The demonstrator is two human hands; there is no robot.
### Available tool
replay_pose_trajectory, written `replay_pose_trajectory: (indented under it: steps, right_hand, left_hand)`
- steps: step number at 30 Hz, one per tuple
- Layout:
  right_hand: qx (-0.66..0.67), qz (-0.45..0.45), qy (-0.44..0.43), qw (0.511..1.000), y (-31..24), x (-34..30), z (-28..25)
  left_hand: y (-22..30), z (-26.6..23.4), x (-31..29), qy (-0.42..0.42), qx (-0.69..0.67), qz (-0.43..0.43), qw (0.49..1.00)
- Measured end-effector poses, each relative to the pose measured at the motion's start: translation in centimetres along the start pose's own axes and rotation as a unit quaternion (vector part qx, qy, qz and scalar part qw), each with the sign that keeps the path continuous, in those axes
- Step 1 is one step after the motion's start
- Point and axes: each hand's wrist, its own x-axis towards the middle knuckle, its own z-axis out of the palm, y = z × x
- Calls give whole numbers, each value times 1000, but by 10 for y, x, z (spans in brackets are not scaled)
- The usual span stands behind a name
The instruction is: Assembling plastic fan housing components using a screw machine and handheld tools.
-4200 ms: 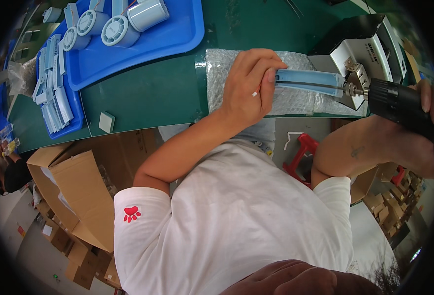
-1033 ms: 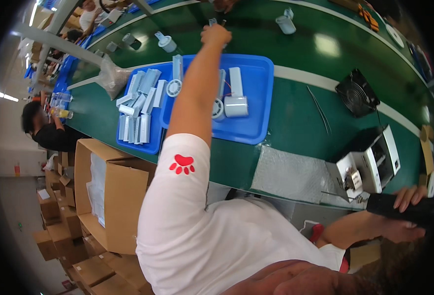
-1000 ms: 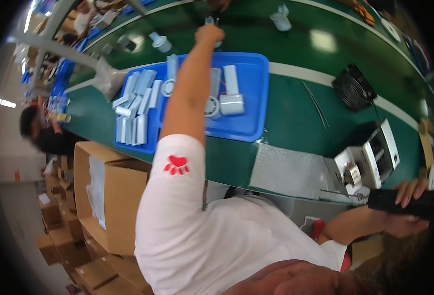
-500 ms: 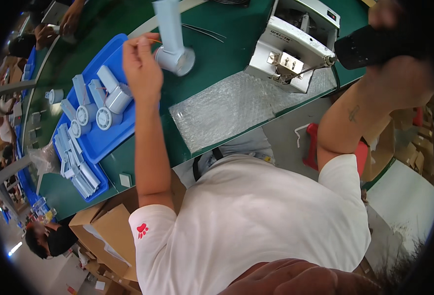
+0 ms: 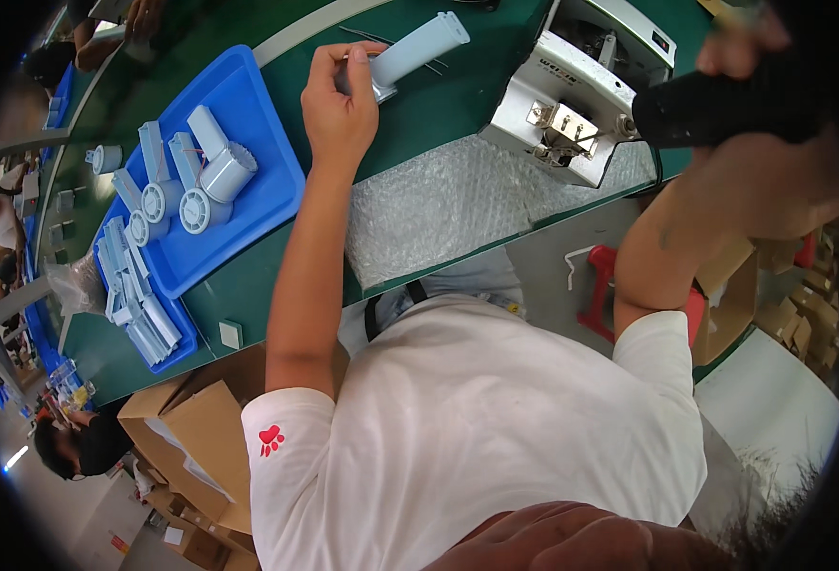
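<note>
My left hand (image 5: 341,105) is closed on a light blue plastic fan housing (image 5: 421,49). Its long handle slants up to the right, and its round head is mostly hidden by the fingers. My right hand (image 5: 771,157), partly blurred in the dark rim, grips a black electric screwdriver (image 5: 700,109). The screwdriver lies almost level, its metal nose pointing left. Its thin bit reaches the front block of a silver screw feeder (image 5: 567,128); whether a screw sits on the tip I cannot tell.
A blue tray (image 5: 272,143) carries several similar fan housings (image 5: 229,171). Below it, a smaller blue tray (image 5: 186,352) holds loose handle pieces. Bubble wrap (image 5: 439,214) covers the table's near edge. Cardboard boxes (image 5: 201,438) stand below. Other people work at far left.
My left hand has moved right with the fan housing, whose handle has tipped from upright toward the right. The screwdriver has shifted slightly left and levelled out. The whole view has shifted a little.
</note>
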Motion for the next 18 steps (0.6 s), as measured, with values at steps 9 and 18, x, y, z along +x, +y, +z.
replay_pose_trajectory:
  steps: [9,18]
  right_hand:
    - [142,57,-78,985,-30,-15,-87]
    - [139,14,-79,987,-10,-7,-55]
  left_hand:
    - [0,0,-12,-39,-27,102,994]
    - [38,-19,-63,-57,-77,74,993]
